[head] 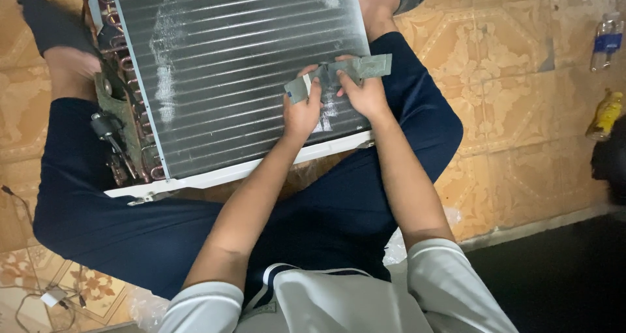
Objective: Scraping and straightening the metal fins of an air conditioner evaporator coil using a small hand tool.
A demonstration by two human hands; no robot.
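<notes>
I see the grey flat strip of worn tape (339, 75) lying along the upper centre of the frame over the finned metal coil panel (228, 65), my left hand (301, 108) pinching its lower-left end, my right hand (365, 91) closed on its middle.

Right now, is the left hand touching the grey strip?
Touching. The head view shows the left hand pinching one end of the grey strip, thumb over it.

A home floor: patterned tiles (515, 111), drink bottles (606, 43) nearby.
</notes>
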